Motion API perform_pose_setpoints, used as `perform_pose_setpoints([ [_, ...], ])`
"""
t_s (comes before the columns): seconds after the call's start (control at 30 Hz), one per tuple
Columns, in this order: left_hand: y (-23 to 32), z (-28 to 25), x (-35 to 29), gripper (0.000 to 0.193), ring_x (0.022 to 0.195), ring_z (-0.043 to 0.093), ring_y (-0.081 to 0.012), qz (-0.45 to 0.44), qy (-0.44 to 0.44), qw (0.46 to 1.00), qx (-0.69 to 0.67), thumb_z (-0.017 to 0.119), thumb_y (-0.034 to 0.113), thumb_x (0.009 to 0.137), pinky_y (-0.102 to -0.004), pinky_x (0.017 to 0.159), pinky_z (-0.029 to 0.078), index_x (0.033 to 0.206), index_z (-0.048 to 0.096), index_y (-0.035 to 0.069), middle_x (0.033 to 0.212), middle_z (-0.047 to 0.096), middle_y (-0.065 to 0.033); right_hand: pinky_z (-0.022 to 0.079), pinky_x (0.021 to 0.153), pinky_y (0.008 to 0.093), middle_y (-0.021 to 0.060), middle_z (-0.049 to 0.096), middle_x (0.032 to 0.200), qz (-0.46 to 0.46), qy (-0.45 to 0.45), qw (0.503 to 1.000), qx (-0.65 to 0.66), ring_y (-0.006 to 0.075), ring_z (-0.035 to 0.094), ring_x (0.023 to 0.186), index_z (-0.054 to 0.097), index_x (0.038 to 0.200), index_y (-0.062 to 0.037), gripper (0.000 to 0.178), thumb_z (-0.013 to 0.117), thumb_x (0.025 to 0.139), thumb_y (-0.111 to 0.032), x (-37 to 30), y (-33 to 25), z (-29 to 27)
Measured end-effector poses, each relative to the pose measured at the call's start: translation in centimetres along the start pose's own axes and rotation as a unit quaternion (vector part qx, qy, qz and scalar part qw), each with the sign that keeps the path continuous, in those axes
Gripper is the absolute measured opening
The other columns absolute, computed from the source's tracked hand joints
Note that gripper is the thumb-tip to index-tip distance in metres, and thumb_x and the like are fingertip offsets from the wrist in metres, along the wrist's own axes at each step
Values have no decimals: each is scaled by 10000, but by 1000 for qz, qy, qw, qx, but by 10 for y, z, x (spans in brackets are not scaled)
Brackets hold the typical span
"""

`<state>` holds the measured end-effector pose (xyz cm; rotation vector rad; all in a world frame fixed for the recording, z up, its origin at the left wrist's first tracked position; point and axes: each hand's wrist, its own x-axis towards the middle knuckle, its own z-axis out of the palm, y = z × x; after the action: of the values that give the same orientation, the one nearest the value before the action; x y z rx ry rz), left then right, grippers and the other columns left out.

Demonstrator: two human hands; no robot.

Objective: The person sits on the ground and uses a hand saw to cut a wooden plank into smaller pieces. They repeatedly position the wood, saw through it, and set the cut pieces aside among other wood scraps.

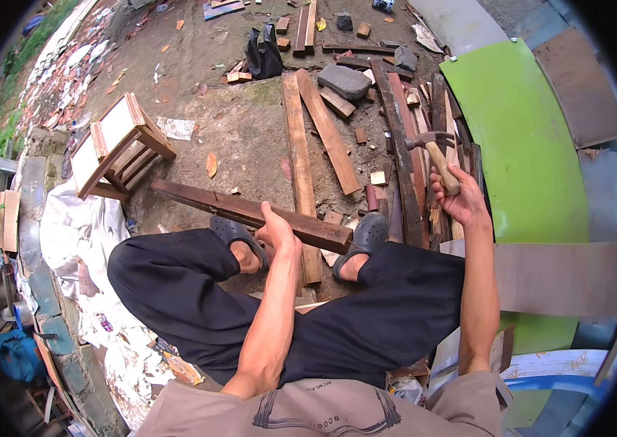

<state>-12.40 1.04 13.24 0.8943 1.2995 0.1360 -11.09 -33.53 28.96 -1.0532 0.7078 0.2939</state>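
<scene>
My left hand [277, 231] is wrapped round a dark brown wooden beam [214, 207], which lies slantwise across the space between my knees. Its near end, to the right, reaches over my right shoe. In my right hand [463, 195], raised at the right, is a claw hammer [436, 151] gripped by its pale wooden handle. The metal head points up and away from me, well apart from the beam. Beneath the beam, a long lighter plank [298, 160] runs away from me along the ground. The fingertips of my left hand are hidden behind the beam.
A small wooden stool [123, 149] lies tipped at the left, near white cloth [79, 226]. Timber offcuts pile up at the right beside a green panel [516, 138]. Another plank [329, 132], a grey stone [345, 81] and a black bag [264, 54] sit ahead.
</scene>
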Motion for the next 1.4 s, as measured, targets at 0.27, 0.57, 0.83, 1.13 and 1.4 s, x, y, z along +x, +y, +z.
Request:
perform_pose_setpoints([
  [0.27,-17,19,78,921,1114,573,-372,-8,114,988,107,678,401,837,-465,899,528,1403,131,-78,1330,434,-301,391,448,250,97,584,879,47,25,991,123,122,517,610,553,1004,19,135,588,933,-90,-44,129,14],
  [0.57,-56,27,104,1233,1083,543,-327,-36,75,965,247,865,410,681,-462,768,549,1431,-10,-28,1349,380,-266,367,397,247,84,525,842,53,109,985,127,123,516,585,494,973,2,134,564,939,-107,-67,187,28],
  [0.83,-96,33,147,1231,1177,515,-366,-9,183,867,464,857,684,566,-477,1019,422,1346,170,26,1380,442,-243,336,395,238,61,501,806,32,134,980,144,100,490,548,460,1005,-15,156,557,951,-125,-66,183,36],
  [1.13,-93,29,130,1143,1155,490,-422,134,149,864,462,860,567,653,-501,989,422,1405,158,68,1320,365,-255,403,447,265,71,550,815,46,50,974,217,136,521,573,503,982,-13,107,556,964,-104,-49,195,26],
  [1.4,-50,38,117,1039,1329,320,-499,287,-58,688,664,710,641,774,-528,1076,352,1494,285,26,1474,168,-322,499,524,306,113,619,949,140,7,952,272,170,600,683,530,1061,33,211,568,855,45,-27,216,18],
])
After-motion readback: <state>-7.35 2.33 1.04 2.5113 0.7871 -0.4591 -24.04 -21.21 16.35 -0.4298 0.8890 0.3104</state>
